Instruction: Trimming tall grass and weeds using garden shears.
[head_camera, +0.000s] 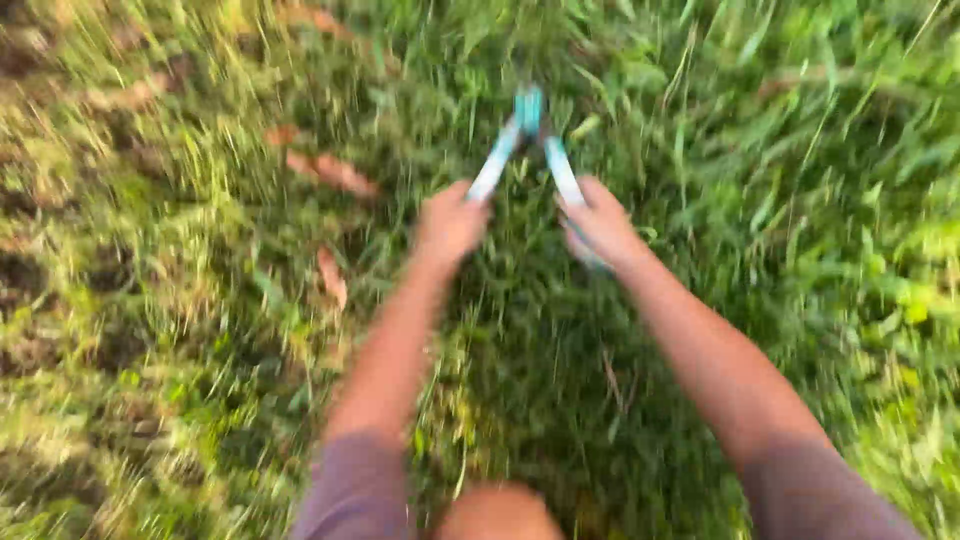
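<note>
steadily: left hand (450, 225) and right hand (598, 225) gripping shears (528, 150) handles; squeeze evenly, blades low in grass (780, 200).

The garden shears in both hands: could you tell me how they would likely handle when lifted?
The shears probably feel stiff, since their two light-blue handles stay straight. The left hand and right hand each grip one handle, suggesting a two-handed, front-heavy tool. They would hardly roll in the grass.
</note>
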